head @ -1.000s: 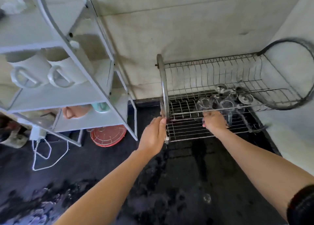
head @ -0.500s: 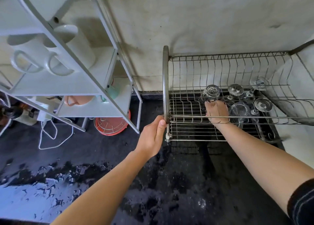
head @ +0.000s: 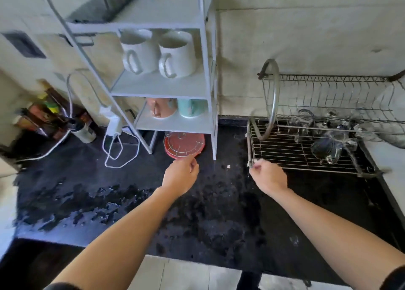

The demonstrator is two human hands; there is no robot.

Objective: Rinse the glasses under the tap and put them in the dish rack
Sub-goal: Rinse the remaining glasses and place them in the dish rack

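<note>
The right grip (head: 269, 177) hung just above the bench (head: 219, 213) with its fingers loosely curled and nothing held in them. Its fingertips lay at the front left corner of the dish rack (head: 280, 149); motion blur made it unclear whether they touched the wire. The left grip (head: 180, 177) was also slack and empty, fingers half curled, and hovered apart from the rack, near a red lid (head: 184, 145).

The glasses (head: 328, 134) were in the lower tier of the dish rack, grouped toward its right and rear. They were smeared by blur, so no count could be made. The left part of that tier showed bare wire.

The rack stood on the right side of the black bench, against the wall. The bench surface was wet, with water pooled toward its left.

A white shelf unit (head: 166, 88) stood left of the rack. It carried two white mugs (head: 157, 55) on one shelf, and a pink mug (head: 161, 107) and a teal mug (head: 191, 107) on the shelf below. The red lid lay beneath it.
</note>
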